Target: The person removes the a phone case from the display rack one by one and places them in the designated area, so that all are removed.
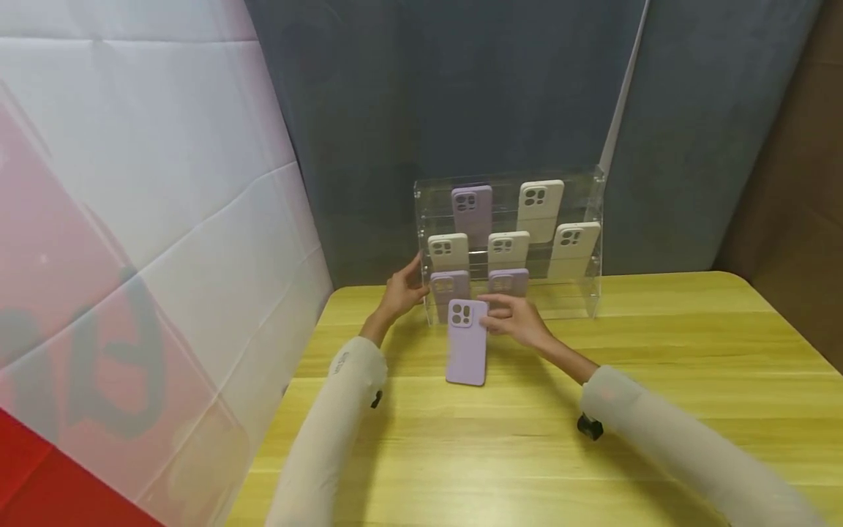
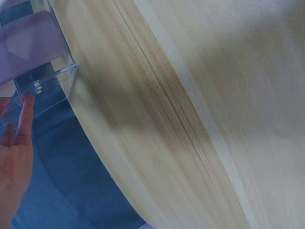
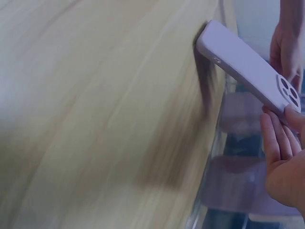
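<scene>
A lilac phone case with a camera cutout leans in front of the clear acrylic display stand. My right hand pinches it near its upper right edge, thumb on the camera side and fingers behind, as the right wrist view shows. My left hand is at the stand's left side; in the left wrist view its fingers lie fairly straight against the clear panel. Just behind the held case, two lilac cases, one a purple case, stand in the bottom tier.
The middle tier carries cream cases, including a cream case at right. Up top are another purple case and a white case. The wooden table meets a dark curtain behind and a white cloth at left.
</scene>
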{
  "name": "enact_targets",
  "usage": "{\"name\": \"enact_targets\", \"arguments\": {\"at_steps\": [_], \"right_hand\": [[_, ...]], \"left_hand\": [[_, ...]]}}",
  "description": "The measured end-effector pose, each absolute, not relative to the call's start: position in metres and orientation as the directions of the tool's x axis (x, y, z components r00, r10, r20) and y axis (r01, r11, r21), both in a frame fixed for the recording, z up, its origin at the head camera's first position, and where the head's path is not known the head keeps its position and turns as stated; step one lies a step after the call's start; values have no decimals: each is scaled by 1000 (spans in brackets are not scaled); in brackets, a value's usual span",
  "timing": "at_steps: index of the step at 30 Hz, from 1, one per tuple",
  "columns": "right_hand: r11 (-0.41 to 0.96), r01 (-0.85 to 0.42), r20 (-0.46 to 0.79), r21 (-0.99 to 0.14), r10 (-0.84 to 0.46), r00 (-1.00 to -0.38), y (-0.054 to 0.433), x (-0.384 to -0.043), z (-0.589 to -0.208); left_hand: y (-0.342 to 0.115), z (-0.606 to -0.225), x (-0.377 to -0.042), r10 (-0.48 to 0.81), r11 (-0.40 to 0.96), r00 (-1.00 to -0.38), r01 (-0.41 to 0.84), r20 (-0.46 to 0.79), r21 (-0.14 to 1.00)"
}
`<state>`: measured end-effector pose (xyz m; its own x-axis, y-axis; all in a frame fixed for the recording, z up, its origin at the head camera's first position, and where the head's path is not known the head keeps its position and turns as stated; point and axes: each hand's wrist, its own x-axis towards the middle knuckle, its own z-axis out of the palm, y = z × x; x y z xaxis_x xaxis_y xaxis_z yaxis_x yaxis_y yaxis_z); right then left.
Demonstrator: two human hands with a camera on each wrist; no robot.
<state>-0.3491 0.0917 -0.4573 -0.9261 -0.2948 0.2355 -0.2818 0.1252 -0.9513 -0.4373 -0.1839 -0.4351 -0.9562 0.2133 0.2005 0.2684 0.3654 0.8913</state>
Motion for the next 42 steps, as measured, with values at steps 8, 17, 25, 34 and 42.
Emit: {"name": "enact_targets", "arguments": {"at_steps": [8, 17, 25, 34, 42], "right_hand": [[87, -252, 219, -964, -283, -934, 60, -355, -471], [96, -232, 197, -968, -282, -939, 26, -359, -481], [150, -231, 177, -961, -305, -936, -4, -359, -490], [107, -192, 145, -975, -345, -927, -28, -360, -501], [132, -184, 131, -974, -335, -933, -43, -360, -505]], "left_hand": [[-180, -435, -439, 219, 384, -950, 293, 222, 876], [-181, -435, -439, 212, 400, -950, 300, 231, 866], [-183, -436, -435, 218, 399, -951, 293, 220, 869], [-184, -438, -436, 222, 405, -948, 303, 229, 862], [-185, -438, -437, 207, 401, -952, 292, 225, 868]]}}
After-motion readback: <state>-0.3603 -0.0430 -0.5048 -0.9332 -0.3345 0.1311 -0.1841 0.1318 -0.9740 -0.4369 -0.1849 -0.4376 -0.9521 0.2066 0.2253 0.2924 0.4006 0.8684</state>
